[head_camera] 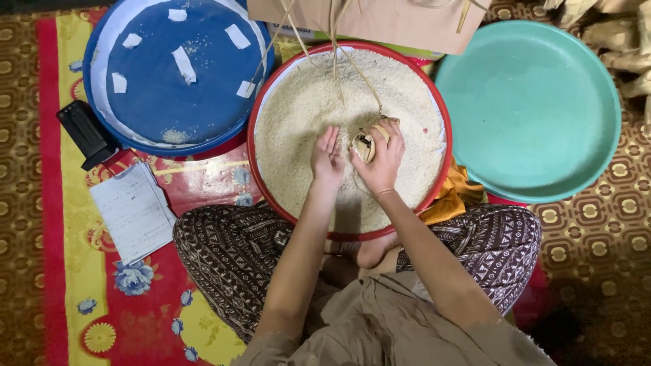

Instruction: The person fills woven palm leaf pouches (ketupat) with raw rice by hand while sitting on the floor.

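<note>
A round red-rimmed basin full of white rice grains sits in front of my crossed legs. My right hand grips a small woven palm-leaf pouch just above the rice, its long leaf strips trailing up toward the top of the view. My left hand is cupped with fingers together, palm turned toward the pouch, right beside it over the rice. I cannot tell whether it holds any grains.
A blue round tray with white paper scraps lies at upper left. A teal basin stands at right. A cardboard box is behind the rice. A black device and a paper sheet lie on the patterned mat.
</note>
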